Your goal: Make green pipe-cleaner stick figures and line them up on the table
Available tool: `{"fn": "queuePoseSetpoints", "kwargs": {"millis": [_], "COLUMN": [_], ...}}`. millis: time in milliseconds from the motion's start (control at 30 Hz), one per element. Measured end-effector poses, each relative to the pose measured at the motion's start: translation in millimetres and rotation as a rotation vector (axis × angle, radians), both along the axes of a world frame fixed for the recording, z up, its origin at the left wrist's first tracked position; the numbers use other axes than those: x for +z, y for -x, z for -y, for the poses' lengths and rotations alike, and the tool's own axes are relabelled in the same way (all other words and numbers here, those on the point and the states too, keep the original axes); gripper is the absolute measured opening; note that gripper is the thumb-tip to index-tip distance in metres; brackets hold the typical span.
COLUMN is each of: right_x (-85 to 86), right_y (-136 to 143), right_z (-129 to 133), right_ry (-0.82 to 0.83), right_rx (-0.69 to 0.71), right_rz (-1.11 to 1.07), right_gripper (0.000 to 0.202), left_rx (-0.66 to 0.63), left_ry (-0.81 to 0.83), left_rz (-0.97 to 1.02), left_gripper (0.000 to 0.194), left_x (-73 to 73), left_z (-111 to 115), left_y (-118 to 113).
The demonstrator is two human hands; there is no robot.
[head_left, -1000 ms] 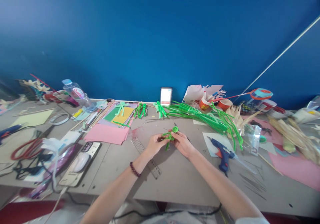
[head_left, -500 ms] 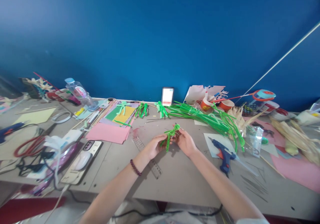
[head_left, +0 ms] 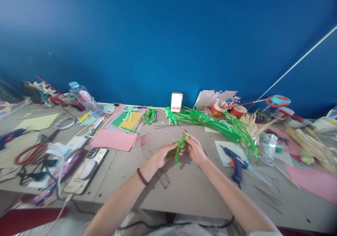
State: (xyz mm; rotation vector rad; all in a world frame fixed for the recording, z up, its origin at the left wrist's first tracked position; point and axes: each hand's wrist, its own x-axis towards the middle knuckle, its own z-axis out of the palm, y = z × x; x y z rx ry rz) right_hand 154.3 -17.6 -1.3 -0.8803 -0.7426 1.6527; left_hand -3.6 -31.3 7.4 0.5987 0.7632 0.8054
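- Green fuzzy-wire figure [head_left: 180,145]: between the hands, above the desk [head_left: 200,194]; probably light, soft and bendable, best taken by its middle.
- Left hand [head_left: 160,156]: extended from lower left, its grip pinching the figure's side.
- Right hand [head_left: 196,149]: angled inward, grasping the figure near its round end.

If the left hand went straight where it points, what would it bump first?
Past the green figure that the left hand holds, probably the right hand, though depth is hard to judge.
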Motion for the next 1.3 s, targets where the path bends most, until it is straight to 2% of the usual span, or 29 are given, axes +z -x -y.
{"fn": "queuePoseSetpoints", "kwargs": {"millis": [267, 400, 533, 800, 1000, 1133, 1300], "right_x": [-5.5, -5.7, -4.7, -13.0, -8.5, -5.2, -4.8], "right_y": [2.7, 3.7, 2.0, 0.1, 0.5, 1.3, 1.6], "right_z": [-0.6, -0.4, -1.1, -3.6, -2.6, -1.7, -1.8], "right_ry": [-0.025, -0.038, -0.025, -0.055, -0.039, -0.014, 0.017], "right_rx": [0.031, 0.096, 0.067, 0.01, -0.023, -0.044, -0.074], "right_rz": [0.011, -0.01, 0.037, 0.161, 0.12, 0.033, 0.058], "right_gripper": [0.039, 0.027, 0.034, 0.04, 0.038, 0.034, 0.035], "left_rx": [0.037, 0.108, 0.142, -0.014, -0.047, -0.072, -0.087], "left_ry": [-0.066, -0.095, -0.113, -0.086, -0.06, -0.035, -0.043], "left_rz": [-0.019, -0.012, 0.08, 0.294, 0.349, 0.366, 0.321], "left_gripper": [0.026, 0.025, 0.024, 0.033, 0.037, 0.041, 0.038], "left_x": [5.0, 1.3, -2.8, 4.2, 7.9, 5.0, 0.4], "left_z": [1.8, 0.2, -2.8, -4.3, -2.6, -3.2, -2.5], "left_y": [-3.8, -4.8, -4.0, -5.0, -4.8, -0.1, 0.5]}}
